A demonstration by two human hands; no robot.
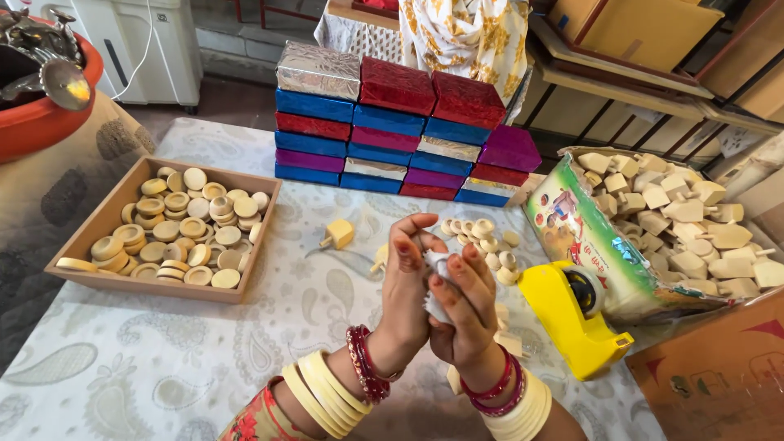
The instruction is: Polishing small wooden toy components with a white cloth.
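Bangles, cream and red, ring both wrists at the bottom edge, w/ forearms cut off by the frame. Left hand [406, 282] and right hand [464, 306] meet in the middle, fingers curled together round a small white piece [438, 265]; both grips closed on it, but the fingers hide most of it, so its shape can't be made out. It sits up off the surface, between the two palms. Just right of the grips: a yellow tape dispenser [572, 322], roll partly hidden inside. Beyond the fingertips, a loose cluster of small wooden beads/rings [488, 239], some blocked by the hands. Up and left of the grips, a lone yellow wooden block w/ peg [338, 233]. Far left of them, a wooden tray [98, 220] of pale wooden discs. Behind, a stack of foil-wrapped boxes [392, 135] in silver, red, blue, purple. Right of the grips, an open printed bag [592, 237] spilling pale wooden blocks, partly cut by the frame edge, w/ a brown carton corner [719, 376] below it. Surface is covered w/ a white paisley-print cloth [163, 359]. Room: orange tub [41, 122] w/ metal ware top left, only partly seen; wooden shelves [653, 57] top right; patterned fabric hanging behind the boxes.
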